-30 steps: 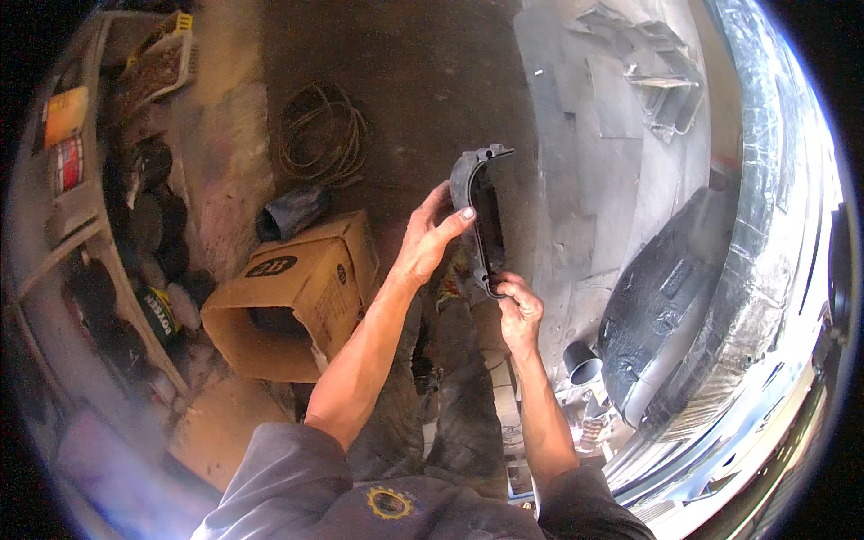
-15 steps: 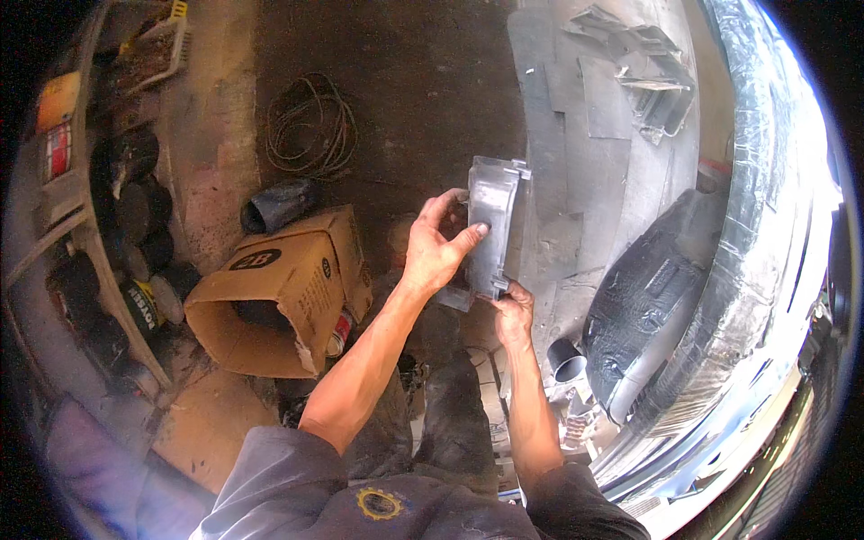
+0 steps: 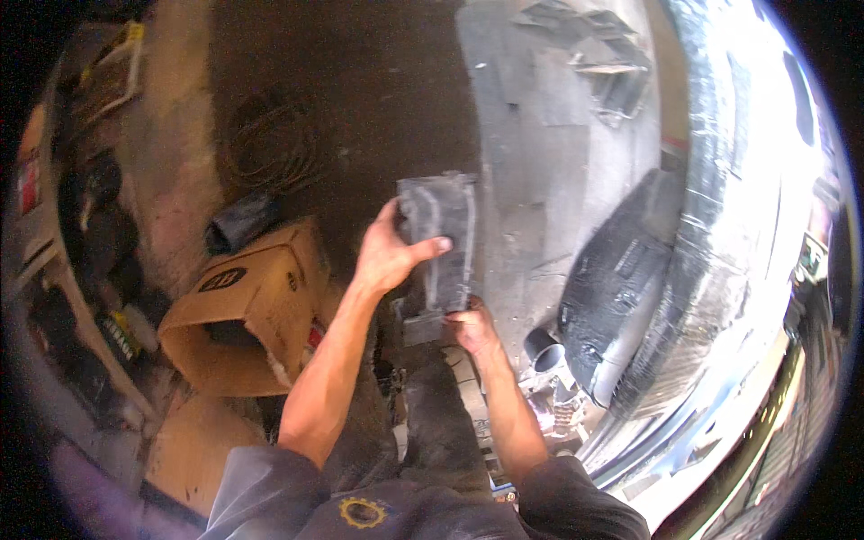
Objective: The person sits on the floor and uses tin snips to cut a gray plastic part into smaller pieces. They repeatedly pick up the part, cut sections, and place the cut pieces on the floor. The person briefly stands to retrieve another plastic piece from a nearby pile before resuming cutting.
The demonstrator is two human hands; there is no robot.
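A dusty grey plastic part [image 3: 443,236], flat and roughly rectangular with raised ribs, is held upright in front of me. My left hand [image 3: 389,255] grips its left side, thumb across the face. My right hand [image 3: 470,329] holds its lower end from below. Under the part my dark trouser legs [image 3: 432,414] reach down to the floor.
An open cardboard box [image 3: 241,315] lies on its side at my left, with a black cylinder [image 3: 241,222] and a coil of cable [image 3: 270,148] beyond it. Shelves with cans line the far left. A black car panel [image 3: 621,279] and a metal pipe [image 3: 544,351] lie at right.
Both hands have turned the grey part so that its broad face now points at me instead of its edge. The view has shifted slightly.
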